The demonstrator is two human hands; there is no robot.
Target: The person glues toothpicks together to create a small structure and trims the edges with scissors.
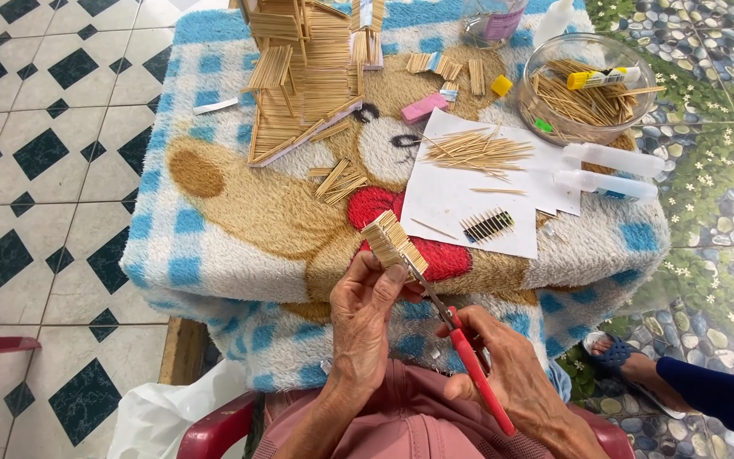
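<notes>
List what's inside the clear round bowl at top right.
The clear bowl holds a loose heap of thin wooden sticks, with a white glue tube with a yellow cap lying on top and a small green piece near the wall. Anything beneath the heap is covered.

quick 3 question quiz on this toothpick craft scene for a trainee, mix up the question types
1. True or false: the left hand holds a small panel of glued sticks.
2. Which tool is in the right hand? A) glue bottle B) red-handled scissors C) pink eraser
3. Fill in: loose sticks fill the clear ____ at the table's far right.

Key
1. True
2. B
3. bowl
</notes>
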